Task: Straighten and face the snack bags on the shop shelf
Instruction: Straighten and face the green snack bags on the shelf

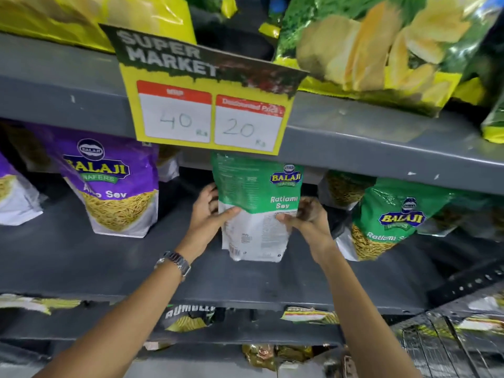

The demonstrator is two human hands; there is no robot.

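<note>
A green and white Ratlami Sev bag (256, 211) stands upright on the grey middle shelf (136, 268), its printed back side turned toward me. My left hand (208, 214) grips its left edge with the thumb across the face. My right hand (305, 218) grips its right edge. A second green Ratlami Sev bag (387, 219) leans to the right of it, front outward. A purple Aloo Sev bag (114, 184) stands to the left, front outward, tilted slightly.
A yellow price sign (210, 105) hangs from the upper shelf edge, covering the held bag's top. Chip bags (368, 45) sit on the upper shelf. Another purple bag (13, 195) is at the far left. More packets (185, 317) fill the lower shelf.
</note>
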